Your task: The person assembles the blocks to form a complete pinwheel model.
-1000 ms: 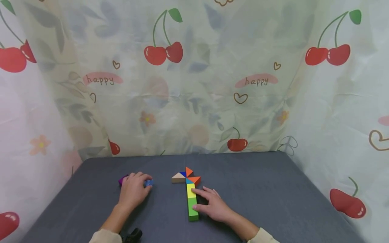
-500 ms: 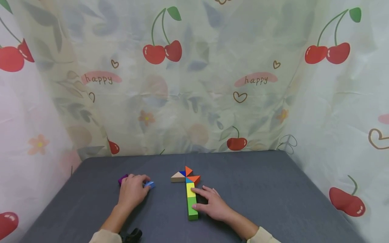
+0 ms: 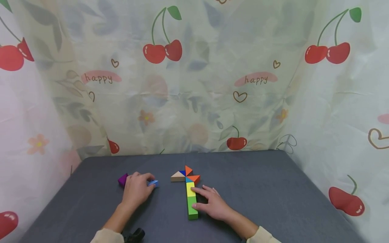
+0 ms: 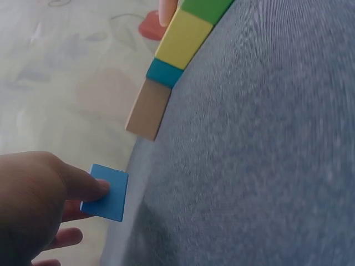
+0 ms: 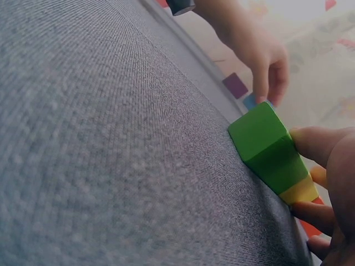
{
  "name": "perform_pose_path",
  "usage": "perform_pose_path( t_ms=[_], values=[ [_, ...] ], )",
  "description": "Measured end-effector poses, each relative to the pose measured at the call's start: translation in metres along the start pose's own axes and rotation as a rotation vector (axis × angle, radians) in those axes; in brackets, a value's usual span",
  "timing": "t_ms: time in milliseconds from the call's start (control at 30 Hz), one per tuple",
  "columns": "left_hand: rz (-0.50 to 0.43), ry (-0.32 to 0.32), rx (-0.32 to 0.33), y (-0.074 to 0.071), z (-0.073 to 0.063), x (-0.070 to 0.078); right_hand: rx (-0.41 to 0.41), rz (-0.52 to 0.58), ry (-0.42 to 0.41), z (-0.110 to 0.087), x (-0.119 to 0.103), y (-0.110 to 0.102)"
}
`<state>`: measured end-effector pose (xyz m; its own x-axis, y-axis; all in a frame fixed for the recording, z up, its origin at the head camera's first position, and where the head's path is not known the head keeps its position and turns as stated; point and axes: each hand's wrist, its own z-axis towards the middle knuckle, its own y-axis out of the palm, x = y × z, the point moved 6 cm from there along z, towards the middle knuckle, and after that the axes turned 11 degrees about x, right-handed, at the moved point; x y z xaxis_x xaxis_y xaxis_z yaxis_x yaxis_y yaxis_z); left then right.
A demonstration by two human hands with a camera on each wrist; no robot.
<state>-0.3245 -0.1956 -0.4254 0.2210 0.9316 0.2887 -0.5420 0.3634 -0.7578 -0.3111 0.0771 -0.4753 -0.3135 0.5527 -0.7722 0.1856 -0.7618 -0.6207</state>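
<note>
My left hand (image 3: 137,189) pinches a small blue block (image 4: 112,200) between thumb and fingers, just left of the assembled blocks. Right beside that hand lies a purple block (image 3: 123,180), partly hidden behind it. A pinwheel of triangular blocks, with orange ones (image 3: 194,178), a natural wood one (image 3: 178,177) and blue ones, sits at mid-table. Below it a yellow block (image 3: 190,189) and a green block (image 3: 192,208) form a stem toward me. My right hand (image 3: 215,204) rests on this stem, index finger touching the yellow block and thumb on the green.
Dark grey cloth covers the table (image 3: 267,195). A printed curtain (image 3: 194,84) with cherries encloses the back and sides. Near the left sleeve a black object (image 3: 136,235) shows at the front edge.
My left hand has shifted slightly right with the blue block, moving nearer the pinwheel and uncovering more of the purple block. My right hand has stayed on the stem.
</note>
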Motion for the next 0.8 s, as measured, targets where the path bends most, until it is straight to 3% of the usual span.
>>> perform_pose_path(
  t_ms=[400,800],
  values=[
    [-0.009,0.019,0.029,0.007,0.003,0.019,0.002,0.007,0.003,-0.001,-0.001,0.0],
    [0.015,0.063,-0.003,0.031,0.002,0.046,0.006,-0.007,0.002,-0.001,-0.002,0.0]
  ],
)
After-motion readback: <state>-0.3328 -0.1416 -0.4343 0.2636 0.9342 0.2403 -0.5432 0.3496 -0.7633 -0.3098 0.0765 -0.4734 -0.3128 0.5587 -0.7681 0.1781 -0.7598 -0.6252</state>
